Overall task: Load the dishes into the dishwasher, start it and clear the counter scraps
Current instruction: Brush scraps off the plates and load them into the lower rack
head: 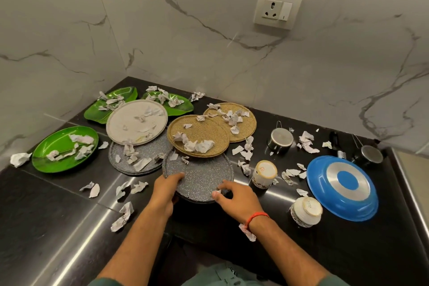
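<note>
Seven round plates, three green (leaf-shaped), two cups.

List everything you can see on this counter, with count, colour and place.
green plates: three, green, left and back left
white plate: one, off-white, back centre
grey plates: at least two, speckled grey, centre
tan plates: at least two, tan, centre right
blue bowl: one, upside down, right
cups: two, white patterned, right
steel pots: two, back right
paper scraps: many, white, scattered
socket: one, wall
left hand: grips front grey plate
right hand: pinches a scrap

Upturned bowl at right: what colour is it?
Blue bowl, silver ring round a blue centre; head view.
</note>
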Motion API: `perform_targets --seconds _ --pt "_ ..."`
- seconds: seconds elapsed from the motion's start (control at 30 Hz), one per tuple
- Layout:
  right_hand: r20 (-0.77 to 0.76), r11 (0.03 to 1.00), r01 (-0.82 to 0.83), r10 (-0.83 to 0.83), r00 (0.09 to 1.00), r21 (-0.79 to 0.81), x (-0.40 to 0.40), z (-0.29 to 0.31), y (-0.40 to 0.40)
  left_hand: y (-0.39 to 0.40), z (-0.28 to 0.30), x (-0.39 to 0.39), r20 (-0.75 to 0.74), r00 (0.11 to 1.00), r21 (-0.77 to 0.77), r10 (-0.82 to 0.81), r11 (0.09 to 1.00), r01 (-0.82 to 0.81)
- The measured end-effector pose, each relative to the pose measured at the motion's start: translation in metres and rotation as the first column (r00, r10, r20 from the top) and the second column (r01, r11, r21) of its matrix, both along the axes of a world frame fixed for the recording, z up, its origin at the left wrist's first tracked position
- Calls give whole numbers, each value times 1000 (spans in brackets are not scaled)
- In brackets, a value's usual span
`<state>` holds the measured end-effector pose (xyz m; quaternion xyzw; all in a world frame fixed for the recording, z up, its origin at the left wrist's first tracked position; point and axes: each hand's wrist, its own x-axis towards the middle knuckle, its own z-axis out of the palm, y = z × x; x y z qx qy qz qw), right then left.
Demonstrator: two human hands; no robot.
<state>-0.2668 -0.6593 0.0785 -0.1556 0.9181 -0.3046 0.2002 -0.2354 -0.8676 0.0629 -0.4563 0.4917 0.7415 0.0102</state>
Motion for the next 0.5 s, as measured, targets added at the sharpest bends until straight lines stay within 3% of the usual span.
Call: perform_targets --seconds 0.13,0.37,0.5 --pt "36 989 60 -56 998 -138 -7 1 -2 2 15 -2 -78 995 -29 62 997 -65" --pt "98 914 184 -159 982 -361 -15 10 -13 -11 43 3 -75 983 -9 169 985 -170" --pt "149 856 252 -206 967 -452 -17 13 -19 -17 57 12 -159 971 -87 178 977 -193"
